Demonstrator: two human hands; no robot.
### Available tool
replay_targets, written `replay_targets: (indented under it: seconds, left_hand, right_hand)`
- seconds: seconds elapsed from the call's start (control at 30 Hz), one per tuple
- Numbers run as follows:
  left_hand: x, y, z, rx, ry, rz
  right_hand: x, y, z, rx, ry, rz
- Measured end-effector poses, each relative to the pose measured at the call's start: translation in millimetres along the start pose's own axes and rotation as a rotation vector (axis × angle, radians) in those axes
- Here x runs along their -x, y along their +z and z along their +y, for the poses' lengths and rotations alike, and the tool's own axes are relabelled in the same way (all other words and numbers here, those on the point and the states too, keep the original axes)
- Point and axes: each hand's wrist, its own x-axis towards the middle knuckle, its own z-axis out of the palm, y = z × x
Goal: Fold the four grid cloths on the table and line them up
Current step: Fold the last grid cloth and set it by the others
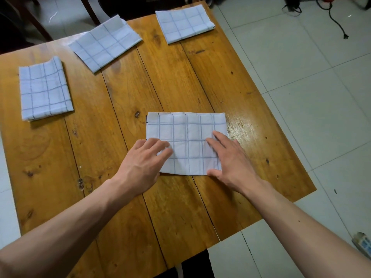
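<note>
A folded white grid cloth (187, 135) lies on the wooden table (170, 81) in front of me. My left hand (143, 162) rests on its left edge with fingers loosely bent over the fabric. My right hand (230, 159) lies flat on its right side, thumb at the near edge. Three more folded grid cloths sit farther off: one at the left (45, 89), one at the back middle (105, 43), turned at an angle and overhanging the far edge, and one at the back right corner (183, 22).
The table's right and near edges drop to a pale tiled floor (301, 77). A black cable (339, 27) lies on the floor at the far right. Dark chair legs (40, 27) stand behind the table at the far left. A small box (363, 243) sits by my right forearm.
</note>
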Motion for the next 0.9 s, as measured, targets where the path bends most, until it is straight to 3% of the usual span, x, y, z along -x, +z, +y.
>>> replay_targets:
  seconds: [0.13,0.23,0.43,0.6,0.9]
  left_hand:
    - [5.9,1.3,-3.2,0.037,-0.033,0.159]
    - [14.8,-2.6,4.6,0.068,-0.034,0.255]
    - [28.3,-14.8,37.0,0.085,-0.105,0.373]
    - [23.3,-18.7,64.8,0.198,-0.060,0.462]
    - [11.4,16.1,12.9,0.211,-0.050,0.271]
  right_hand:
    - [-9.9,-11.1,1.6,0.009,-0.041,-0.025]
    - [-6.2,-18.8,-6.5,-0.058,-0.140,0.076]
    - [34.7,-0.8,-47.7,0.066,-0.260,0.180]
    - [41.9,18.2,-54.8,-0.039,-0.246,0.455]
    - [48.3,30.3,-8.0,-0.189,-0.224,0.513]
